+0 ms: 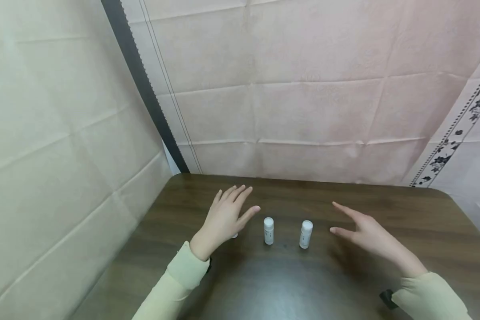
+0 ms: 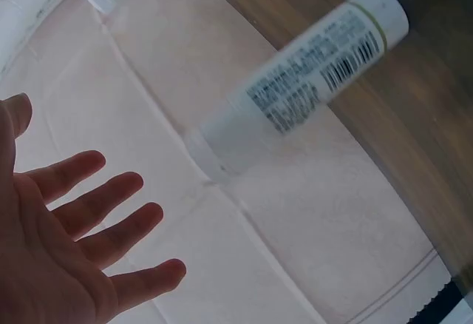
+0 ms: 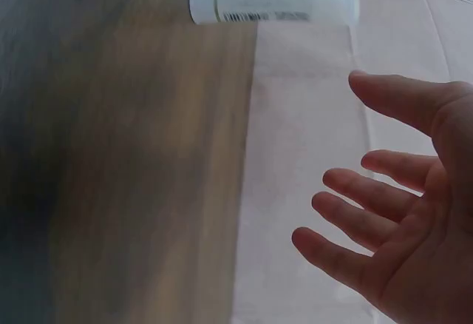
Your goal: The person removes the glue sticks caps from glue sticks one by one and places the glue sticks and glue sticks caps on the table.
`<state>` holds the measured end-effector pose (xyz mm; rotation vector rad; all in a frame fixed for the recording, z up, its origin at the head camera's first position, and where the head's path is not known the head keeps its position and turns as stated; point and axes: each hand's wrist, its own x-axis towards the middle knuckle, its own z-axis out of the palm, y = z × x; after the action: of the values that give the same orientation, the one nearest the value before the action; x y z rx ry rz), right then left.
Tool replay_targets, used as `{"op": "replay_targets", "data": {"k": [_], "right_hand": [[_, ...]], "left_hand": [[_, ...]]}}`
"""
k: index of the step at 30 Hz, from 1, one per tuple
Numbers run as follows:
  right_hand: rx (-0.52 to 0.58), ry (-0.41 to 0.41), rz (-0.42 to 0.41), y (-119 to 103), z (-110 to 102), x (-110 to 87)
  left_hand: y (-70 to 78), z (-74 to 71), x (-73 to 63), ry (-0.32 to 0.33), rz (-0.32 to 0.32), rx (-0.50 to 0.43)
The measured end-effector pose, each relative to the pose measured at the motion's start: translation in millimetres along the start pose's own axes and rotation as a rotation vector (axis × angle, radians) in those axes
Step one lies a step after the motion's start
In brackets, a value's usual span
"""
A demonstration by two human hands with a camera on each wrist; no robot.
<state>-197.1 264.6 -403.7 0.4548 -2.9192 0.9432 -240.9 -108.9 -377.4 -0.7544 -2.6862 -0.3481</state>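
Note:
Two small white capped tubes with printed labels stand upright on the table, a left one (image 1: 269, 231) and a right one (image 1: 306, 234). A sliver of another white object (image 1: 234, 235) shows under my left hand, which hides most of it. My left hand (image 1: 224, 218) is held over the table with fingers spread, holding nothing. In the left wrist view, a barcoded tube (image 2: 318, 65) stands beyond the fingertips. My right hand (image 1: 370, 233), thumb and fingers apart and holding nothing, is to the right of the right tube. The right wrist view shows a tube (image 3: 273, 3) past the thumb.
The dark wooden table (image 1: 288, 284) has rounded far corners. Creased pale cloth (image 1: 304, 111) hangs behind its far edge, and another pale cloth (image 1: 64, 133) stands along the left side.

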Motion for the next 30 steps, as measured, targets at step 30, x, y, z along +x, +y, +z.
{"op": "replay_targets", "data": {"k": [30], "right_hand": [[0.245, -0.14, -0.108, -1, 69, 28.8]], "left_hand": [[23.2, 18.2, -33.7, 0.028, 0.149, 0.008]]}}
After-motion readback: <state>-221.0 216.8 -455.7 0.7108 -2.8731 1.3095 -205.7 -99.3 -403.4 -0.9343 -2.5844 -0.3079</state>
